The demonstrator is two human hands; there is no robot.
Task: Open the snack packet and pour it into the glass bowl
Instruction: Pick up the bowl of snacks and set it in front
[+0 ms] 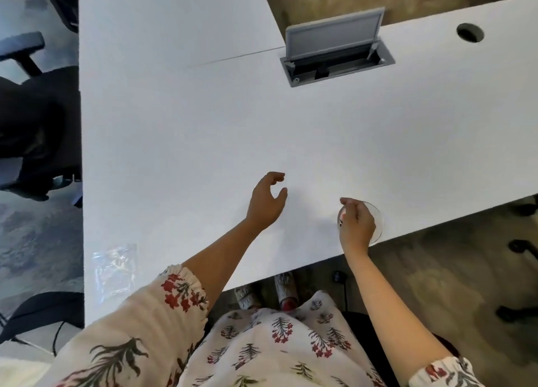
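A small clear glass bowl [377, 218] sits on the white table [203, 130], close to its front edge at the right. My right hand [356, 223] lies over the bowl with its fingers curled on the bowl's left rim; something small and pinkish shows under the fingertips. My left hand [266, 202] hovers over the middle of the table, left of the bowl, with thumb and fingers apart and nothing in it. A clear, crinkled plastic packet [113, 266] lies flat near the table's left corner, apart from both hands.
A grey pop-up socket box [334, 52] stands open in the table at the back, with a round cable hole [470, 32] to its right. Black office chairs [37, 119] stand off the left edge. My feet [267, 293] show under the table's front edge.
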